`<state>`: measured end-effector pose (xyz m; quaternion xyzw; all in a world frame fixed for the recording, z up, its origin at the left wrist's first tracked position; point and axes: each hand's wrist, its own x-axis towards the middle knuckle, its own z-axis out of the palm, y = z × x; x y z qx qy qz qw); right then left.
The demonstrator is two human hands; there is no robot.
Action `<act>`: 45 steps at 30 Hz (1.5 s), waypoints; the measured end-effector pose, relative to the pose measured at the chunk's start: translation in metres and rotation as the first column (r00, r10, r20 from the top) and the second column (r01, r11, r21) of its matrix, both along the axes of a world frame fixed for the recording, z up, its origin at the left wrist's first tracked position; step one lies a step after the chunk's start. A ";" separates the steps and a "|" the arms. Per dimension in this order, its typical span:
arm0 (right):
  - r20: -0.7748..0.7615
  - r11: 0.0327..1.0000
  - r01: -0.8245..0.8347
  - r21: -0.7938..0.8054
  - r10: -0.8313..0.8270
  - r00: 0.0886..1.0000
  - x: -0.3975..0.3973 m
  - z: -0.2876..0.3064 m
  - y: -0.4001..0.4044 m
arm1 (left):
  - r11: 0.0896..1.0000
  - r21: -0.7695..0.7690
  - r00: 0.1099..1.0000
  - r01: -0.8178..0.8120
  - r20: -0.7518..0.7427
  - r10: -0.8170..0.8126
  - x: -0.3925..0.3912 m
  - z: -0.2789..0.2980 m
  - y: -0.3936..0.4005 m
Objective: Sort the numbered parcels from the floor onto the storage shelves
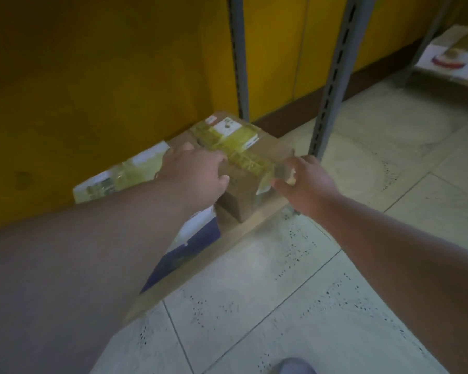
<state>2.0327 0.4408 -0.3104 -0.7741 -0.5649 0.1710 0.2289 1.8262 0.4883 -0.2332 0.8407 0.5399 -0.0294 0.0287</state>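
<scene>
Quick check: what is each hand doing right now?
Left hand: closed on the cardboard parcel, gripping its left side.
Right hand: closed on the parcel's right corner.

Whole frame motion-blurred. Labels on the brown parcel point(243, 157) at centre unreadable; no number legible. Left hand point(197, 174) covers the parcel's near left corner; left fingertips hidden behind it. Flat parcel point(125, 174) at left partly behind the forearm. Shoe point(292, 367) cut by bottom edge. Box point(451, 55) at upper right cut off.
</scene>
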 end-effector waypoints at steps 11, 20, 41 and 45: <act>0.027 0.987 -0.020 -0.161 0.024 0.999 0.020 -0.017 0.054 | 0.992 -0.056 0.922 -0.117 -0.378 0.088 0.040 -0.034 0.035; -0.006 0.995 0.024 -0.096 -0.025 1.000 0.018 -0.023 0.051 | 0.962 -0.192 0.949 -0.193 -0.286 0.133 0.028 -0.043 0.050; 0.013 0.993 0.064 -0.097 -0.063 0.998 0.009 -0.019 0.031 | 0.969 -0.205 0.901 -0.136 -0.432 0.035 0.030 -0.035 0.047; 0.084 0.994 0.025 -0.105 -0.017 0.996 0.007 -0.015 0.026 | 0.978 -0.152 0.914 -0.140 -0.399 0.069 0.030 -0.034 0.036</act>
